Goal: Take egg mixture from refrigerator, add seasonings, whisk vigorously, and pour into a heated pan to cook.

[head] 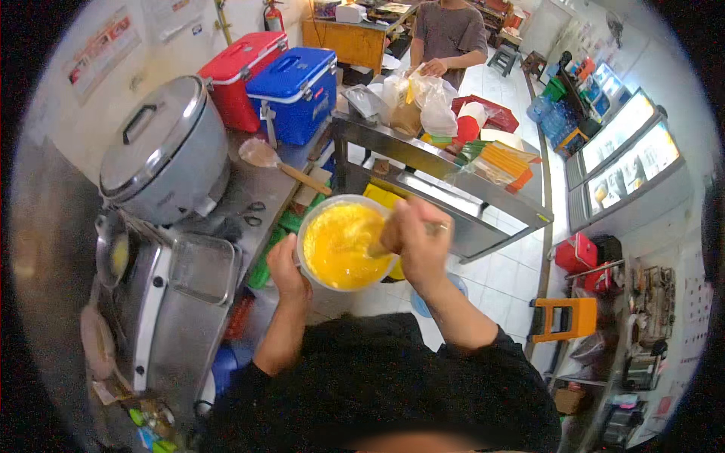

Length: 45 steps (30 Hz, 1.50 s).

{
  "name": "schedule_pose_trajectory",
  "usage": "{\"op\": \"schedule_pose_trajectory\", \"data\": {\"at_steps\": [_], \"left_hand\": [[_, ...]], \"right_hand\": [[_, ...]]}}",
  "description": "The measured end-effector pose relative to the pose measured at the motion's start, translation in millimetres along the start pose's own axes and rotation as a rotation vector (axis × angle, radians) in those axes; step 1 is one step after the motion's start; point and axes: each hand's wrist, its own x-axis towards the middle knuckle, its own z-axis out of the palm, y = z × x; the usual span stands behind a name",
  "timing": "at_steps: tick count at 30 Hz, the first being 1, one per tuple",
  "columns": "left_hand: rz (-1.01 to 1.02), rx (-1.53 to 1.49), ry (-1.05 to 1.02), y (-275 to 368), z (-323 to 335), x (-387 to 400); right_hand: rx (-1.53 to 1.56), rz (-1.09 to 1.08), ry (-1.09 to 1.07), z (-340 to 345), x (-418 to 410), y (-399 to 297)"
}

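A round white bowl [343,242] of bright yellow liquid, which looks like beaten egg, is held off the worktop in front of my body. My left hand [288,267] grips its left side, with the thumb near the rim. Over the bowl's right side is my right hand [416,240], closed around a utensil that reaches into the liquid; the utensil's working end is blurred, so its kind cannot be told. A wooden-handled paddle [303,178] lies on the steel worktop [266,184] beyond the bowl, its broad end covered. Black-handled scissors [254,214] rest nearby.
A large lidded cooker [170,153], a wire-mesh basket [204,266], and red [243,73] and blue [294,93] cooler boxes stand along the left. Ahead, a metal-framed table [442,170] holds bags and packaging, with another person [450,39] behind it. An orange stool [572,320] stands right.
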Motion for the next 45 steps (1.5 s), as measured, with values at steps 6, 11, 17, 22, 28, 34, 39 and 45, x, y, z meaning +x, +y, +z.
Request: {"op": "schedule_pose_trajectory", "data": {"at_steps": [6, 11, 17, 22, 28, 34, 39, 45], "left_hand": [[-0.041, -0.016, 0.045, -2, 11, -6], [-0.089, -0.005, -0.032, -7, -4, -11], [-0.061, -0.033, -0.063, -12, -7, -11], [0.089, 0.159, 0.098, -1, 7, -22], [0.205, 0.289, -0.006, -1, -9, -14], [0.166, 0.368, 0.017, 17, -11, -24], [0.274, 0.297, 0.101, 13, -6, -17], [0.202, 0.462, -0.034, 12, -14, -23]], "right_hand": [[-0.325, -0.063, -0.009, -12, -9, 11], [0.093, -0.192, -0.036, -10, -16, -17], [-0.173, -0.124, 0.063, -7, -25, -15], [-0.131, -0.083, -0.007, 3, -35, -38], [-0.135, -0.034, 0.049, 10, -32, -30], [-0.100, -0.027, -0.050, 20, -29, -31], [-0.367, 0.116, -0.232, 14, -16, -7], [-0.434, 0.185, -0.209, 11, -13, -4]]}}
